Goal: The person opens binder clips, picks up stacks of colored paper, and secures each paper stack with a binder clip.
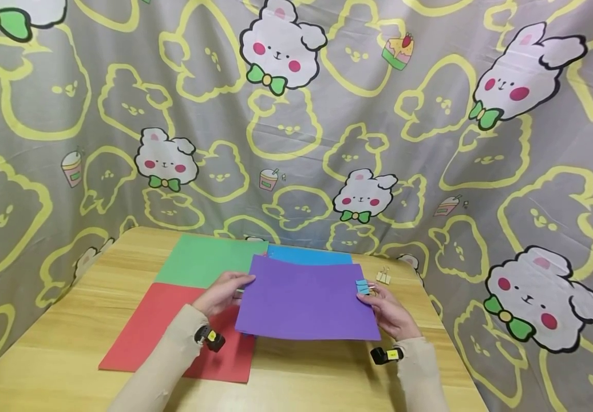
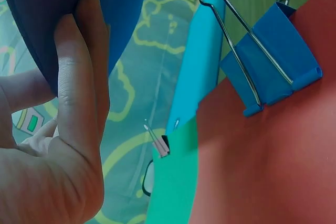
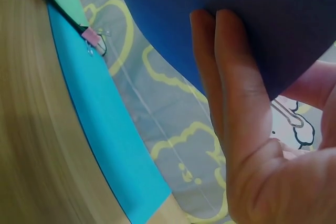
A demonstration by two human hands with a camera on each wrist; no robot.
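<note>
A purple sheet [image 1: 307,300] is held up over the table, looking dark blue from below in both wrist views. My left hand [image 1: 224,293] pinches its left edge, thumb above and fingers [image 2: 76,82] underneath. At the right edge my right hand [image 1: 391,312] pinches the sheet, its fingers [image 3: 236,72] against the underside. Just above the right thumb, a light-blue binder clip [image 1: 362,286] sits on that edge; whether the hand touches it I cannot tell. Another blue binder clip [image 2: 273,56] grips the red sheet [image 1: 147,326] in the left wrist view.
A green sheet [image 1: 209,260] lies behind the red one, and a blue sheet [image 1: 312,255] lies beyond the purple one, partly covered. A pink binder clip [image 3: 91,36] sits where green and blue meet. A pale-yellow binder clip [image 1: 383,276] stands on the wooden table [image 1: 317,377]. Patterned cloth [image 1: 296,131] hangs behind.
</note>
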